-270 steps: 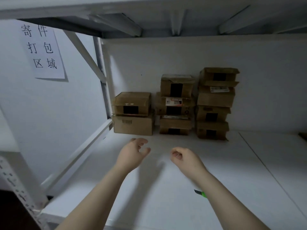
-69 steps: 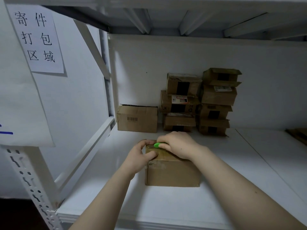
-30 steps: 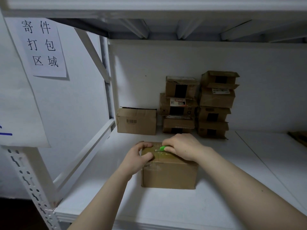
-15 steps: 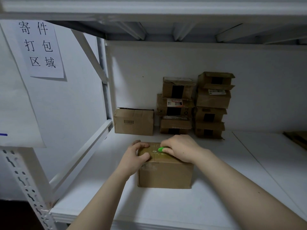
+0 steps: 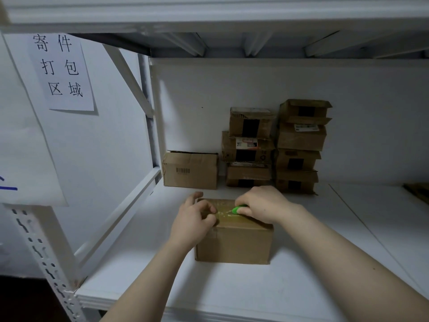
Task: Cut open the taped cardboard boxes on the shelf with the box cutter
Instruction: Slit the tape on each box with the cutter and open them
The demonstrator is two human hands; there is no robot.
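Observation:
A taped cardboard box [image 5: 234, 242] stands on the white shelf [image 5: 290, 287] in front of me. My right hand [image 5: 262, 205] grips a green box cutter [image 5: 238, 209], whose tip lies on the clear tape along the box's top. My left hand [image 5: 193, 219] holds the box's top left corner, its fingers curled over the edge. Most of the cutter is hidden inside my right fist.
More cardboard boxes stand against the back wall: a single one [image 5: 190, 169] at the left, a stack of three [image 5: 248, 147] and a taller stack [image 5: 300, 147]. A paper sign [image 5: 61, 70] hangs on the left wall. A perforated shelf post [image 5: 44, 259] rises at the lower left.
Nine seconds ago both hands were empty and the cutter lay on the shelf. Since then a box came forward. Over the last second the hands stay on its top, cutter at the tape.

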